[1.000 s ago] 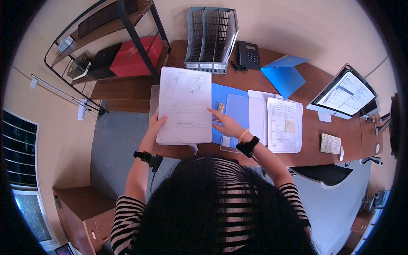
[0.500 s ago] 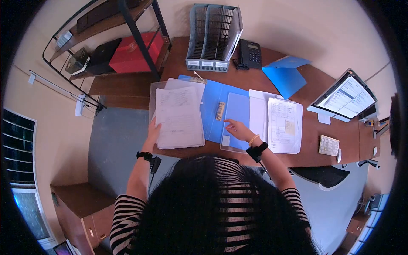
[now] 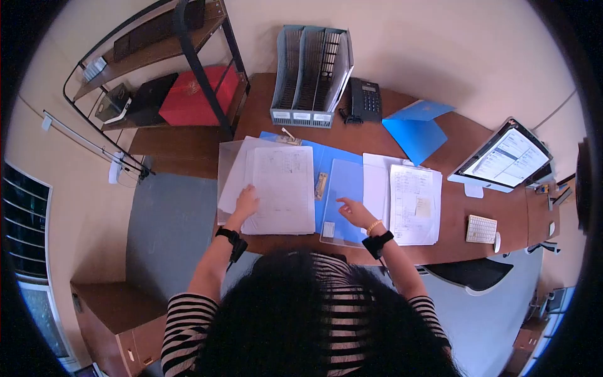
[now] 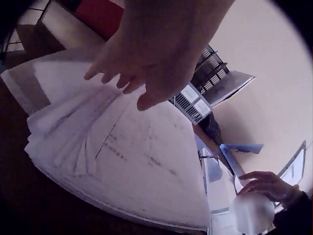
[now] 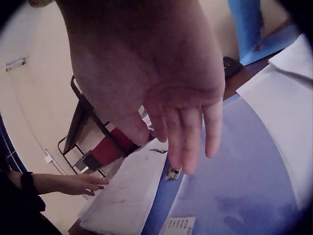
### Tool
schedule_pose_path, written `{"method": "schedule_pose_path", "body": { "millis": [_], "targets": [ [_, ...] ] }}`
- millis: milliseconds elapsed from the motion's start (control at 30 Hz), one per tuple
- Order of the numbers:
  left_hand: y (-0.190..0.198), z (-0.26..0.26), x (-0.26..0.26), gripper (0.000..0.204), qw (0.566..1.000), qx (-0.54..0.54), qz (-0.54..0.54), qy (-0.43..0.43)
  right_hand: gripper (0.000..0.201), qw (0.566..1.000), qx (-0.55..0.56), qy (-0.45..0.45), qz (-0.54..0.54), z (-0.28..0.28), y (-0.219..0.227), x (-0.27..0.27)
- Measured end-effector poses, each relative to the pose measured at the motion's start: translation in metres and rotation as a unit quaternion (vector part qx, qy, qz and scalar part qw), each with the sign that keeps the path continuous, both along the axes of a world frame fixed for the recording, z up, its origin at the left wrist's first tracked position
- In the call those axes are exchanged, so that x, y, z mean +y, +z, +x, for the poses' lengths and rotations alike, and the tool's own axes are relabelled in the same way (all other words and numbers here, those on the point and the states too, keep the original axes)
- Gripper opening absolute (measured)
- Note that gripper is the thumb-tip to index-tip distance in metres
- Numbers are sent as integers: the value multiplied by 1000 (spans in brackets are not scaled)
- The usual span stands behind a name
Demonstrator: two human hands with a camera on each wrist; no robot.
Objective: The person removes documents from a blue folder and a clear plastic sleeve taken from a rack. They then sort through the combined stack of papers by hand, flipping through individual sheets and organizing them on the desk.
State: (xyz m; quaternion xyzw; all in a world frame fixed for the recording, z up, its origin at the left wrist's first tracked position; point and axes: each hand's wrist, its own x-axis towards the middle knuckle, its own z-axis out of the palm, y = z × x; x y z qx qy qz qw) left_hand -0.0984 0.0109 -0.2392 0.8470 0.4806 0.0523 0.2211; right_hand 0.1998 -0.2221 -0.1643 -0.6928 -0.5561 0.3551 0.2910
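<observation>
Writing [image 3: 287,161] on the top sheet [image 3: 281,200] is too small to read.

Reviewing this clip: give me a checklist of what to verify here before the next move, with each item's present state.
1. Left hand on the left stack: ok.
2. Right hand holding nothing: ok, its fingers are extended.
3. Left stack evenly squared: not ok, sheets fan out along one edge.
4. Clip beside that stack uncovered: ok.
5. Right papers clear of both hands: ok.
6. Left stack's pages in order: cannot tell.
</observation>
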Motion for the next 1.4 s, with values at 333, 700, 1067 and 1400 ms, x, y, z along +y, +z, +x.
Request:
{"method": "schedule_pose_path", "body": {
  "millis": [333,700,1067,1400],
  "targets": [
    [69,109,34,50,981,-165,4,-104,26,995,26,-85,-49,28,-21,-19],
    [209,330,70,78,917,-371,59,-135,24,991,73,-106,-39,45,-56,-23],
    [193,379,99,25,830,-549,87,47,24,983,93,-152,-39,61,-53,-41],
    [275,334,127,20,723,-675,134,60,24,981,123,-146,-26,62,-41,-35]
  ]
}}
